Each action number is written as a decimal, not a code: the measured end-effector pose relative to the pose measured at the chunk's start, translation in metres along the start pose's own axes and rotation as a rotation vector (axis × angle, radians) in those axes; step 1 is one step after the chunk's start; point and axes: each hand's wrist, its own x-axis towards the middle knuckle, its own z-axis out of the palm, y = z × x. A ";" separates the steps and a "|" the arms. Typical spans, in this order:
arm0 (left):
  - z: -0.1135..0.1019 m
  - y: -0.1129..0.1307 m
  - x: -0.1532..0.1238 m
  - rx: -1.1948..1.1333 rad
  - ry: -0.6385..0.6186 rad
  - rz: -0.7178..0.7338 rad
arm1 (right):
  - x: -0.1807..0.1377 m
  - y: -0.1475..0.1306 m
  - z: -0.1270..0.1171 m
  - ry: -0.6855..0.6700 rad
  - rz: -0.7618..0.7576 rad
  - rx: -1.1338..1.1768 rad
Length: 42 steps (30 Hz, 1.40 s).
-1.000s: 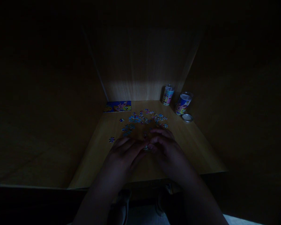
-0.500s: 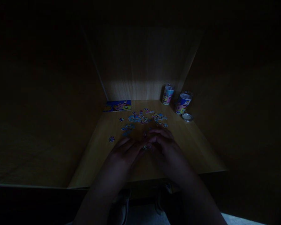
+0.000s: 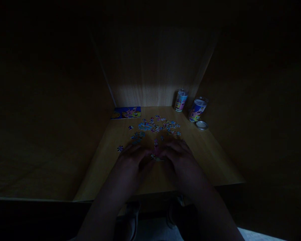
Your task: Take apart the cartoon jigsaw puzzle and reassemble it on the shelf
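"Reaching in from the bottom edge of the frame, two bare forearms (image 3: 102, 207), yeah?"

"Yep. L hand (image 3: 129, 164) just left of lower ctr, R hand (image 3: 184, 159) just right of it, both low over the wooden tabletop (image 3: 208, 160), curled inward."

"Holding anything?"

"Can't tell, way too dark. Narrow gap btwn the hands, w/ a small patch of puzzle pcs (image 3: 156, 152) in it, lower ctr. Both come right up to its edges; whether they pinch or only touch, no idea. Looks pinkish, w/ some yellow at the near end."

"And past that?"

"Lone pc (image 3: 120, 148) left of ctr, just beyond the L hand. Then a bluish cluster (image 3: 137, 135), then a bigger spread of loose pcs (image 3: 155, 127) mid-frame. Single pc (image 3: 130, 127) off to its left."

"Right side?"

"Round metal lid (image 3: 202, 125), flat, right of ctr. Just behind it, a dark-blue can (image 3: 197, 109) w/ cartoon print, upright, clear top."

"Farther back?"

"Blue picture sheet (image 3: 130, 112) w/ pink + yellow figs, lying flat, left of ctr. Lighter can (image 3: 181, 101), upright too, right of ctr. Both near the wood-grain back panel (image 3: 153, 83), upper ctr."
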 end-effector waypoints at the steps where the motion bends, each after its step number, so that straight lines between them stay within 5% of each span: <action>1: 0.000 0.000 0.000 -0.001 -0.004 -0.002 | 0.001 0.000 0.001 -0.005 -0.007 0.009; 38: -0.003 0.009 0.000 0.081 -0.013 0.114 | 0.002 0.000 0.006 -0.030 0.021 -0.013; 42: -0.003 0.011 0.000 0.084 -0.018 0.116 | 0.000 -0.002 0.003 0.089 0.040 -0.016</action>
